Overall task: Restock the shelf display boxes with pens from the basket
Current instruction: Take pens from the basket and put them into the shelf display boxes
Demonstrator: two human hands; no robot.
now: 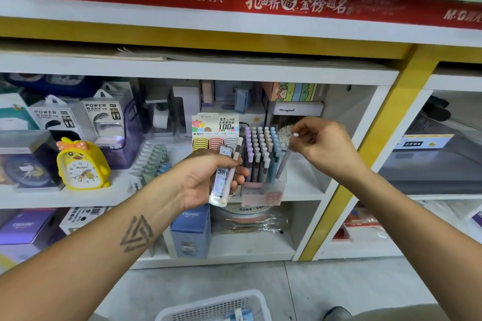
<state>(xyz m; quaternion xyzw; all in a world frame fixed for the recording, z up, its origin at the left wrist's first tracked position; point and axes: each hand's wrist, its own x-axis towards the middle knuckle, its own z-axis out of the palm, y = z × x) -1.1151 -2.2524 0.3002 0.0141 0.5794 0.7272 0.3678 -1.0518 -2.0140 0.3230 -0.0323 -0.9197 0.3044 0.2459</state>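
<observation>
A person faces a stationery shelf. At centre right of the frame, the right hand [323,148] pinches a grey pen [285,157] by its white cap end, tip pointing down, just beside the right edge of a clear display box [262,197] packed with upright purple, grey, cream and blue pens. The left hand [208,180], at centre, grips a flat lead-refill case [220,182] and a cream pen [233,167] together.

The step in hand looks like seating the grey pen in the box. Open slots appear only along the right column, so the pen should probably come down straight, tip first, without nudging its neighbours.

The white shelf upright [349,159] stands near the right hand, limiting sideways room; the shelf above leaves space overhead. The white basket [216,307] sits on the floor at bottom centre, well apart.
</observation>
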